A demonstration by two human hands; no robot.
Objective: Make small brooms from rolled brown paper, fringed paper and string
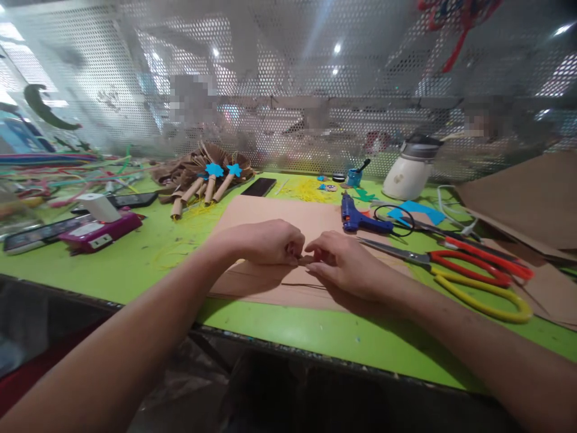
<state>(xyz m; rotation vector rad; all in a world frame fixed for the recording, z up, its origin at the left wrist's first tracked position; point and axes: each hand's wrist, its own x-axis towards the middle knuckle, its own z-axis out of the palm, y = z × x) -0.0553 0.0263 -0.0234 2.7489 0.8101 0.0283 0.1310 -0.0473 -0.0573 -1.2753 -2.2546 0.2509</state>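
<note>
Both hands meet above sheets of brown kraft paper [265, 210] lying on the table. My left hand [265, 242] is closed, thumb and fingers pinching one end of a small brown paper strip [305, 260]. The other end of the strip lies between the thumb and fingertips of my right hand [345, 261], which is curled around it. Most of the strip is hidden by the fingers. A dark slit or fold edge shows on the paper just below the hands.
Right of the paper lie a blue glue gun [358, 218], scissors [473, 270] with red and yellow handles, and blue paper [417, 211]. Behind stand a white kettle [410, 171] and a small blue pot [354, 177]. Leftward are brown paper fans [205, 171], a phone [259, 187] and a purple power strip [101, 231].
</note>
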